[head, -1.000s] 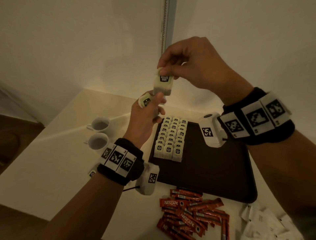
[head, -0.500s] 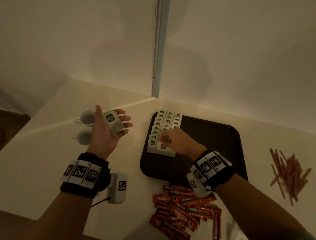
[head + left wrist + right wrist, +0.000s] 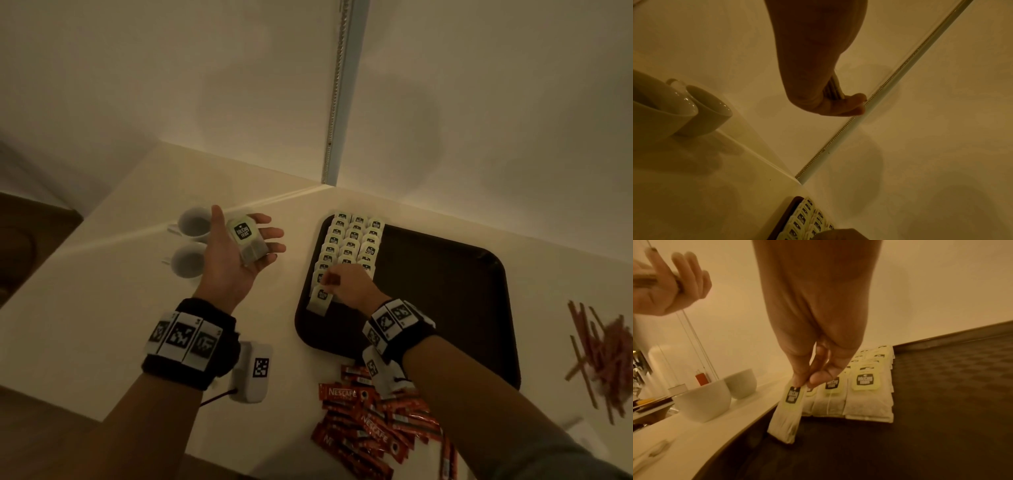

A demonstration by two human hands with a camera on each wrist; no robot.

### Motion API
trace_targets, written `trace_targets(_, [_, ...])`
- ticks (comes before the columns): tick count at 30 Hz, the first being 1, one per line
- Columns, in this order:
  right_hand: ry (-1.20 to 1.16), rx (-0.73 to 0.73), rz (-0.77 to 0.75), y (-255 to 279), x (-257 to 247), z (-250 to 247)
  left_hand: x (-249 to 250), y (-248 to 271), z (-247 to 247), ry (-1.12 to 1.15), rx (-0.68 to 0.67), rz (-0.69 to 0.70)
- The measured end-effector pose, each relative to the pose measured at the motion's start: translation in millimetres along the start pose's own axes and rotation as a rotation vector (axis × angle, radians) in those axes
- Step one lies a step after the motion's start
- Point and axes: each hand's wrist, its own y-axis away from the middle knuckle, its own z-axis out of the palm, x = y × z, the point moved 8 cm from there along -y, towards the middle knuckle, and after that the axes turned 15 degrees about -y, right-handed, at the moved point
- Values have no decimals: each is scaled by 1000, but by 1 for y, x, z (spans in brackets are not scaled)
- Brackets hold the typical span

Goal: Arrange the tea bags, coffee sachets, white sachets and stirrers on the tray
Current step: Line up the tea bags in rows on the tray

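Note:
A dark tray lies on the pale counter with three rows of tea bags along its left side. My right hand pinches one tea bag by its tag at the near end of the left row, its lower end on the tray. My left hand is held palm up left of the tray. A small stack of tea bags lies on its straight fingers; in the left wrist view the stack shows edge-on.
Two white cups stand left of my left hand. Red coffee sachets lie heaped in front of the tray. A pile of stirrers lies right of it. A wall corner with a vertical strip rises behind.
A second ago both hands were raised with tea bags. My right hand has since come down with one tea bag to the near end of the left row; the left moved aside, palm up.

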Motion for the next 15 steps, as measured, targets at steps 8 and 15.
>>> trace_targets(8, [24, 68, -47, -16, 2, 4, -2, -2, -6, -3, 6, -18])
trace_targets(15, [-74, 210, -95, -17, -16, -12, -5, 2, 1, -48, -43, -42])
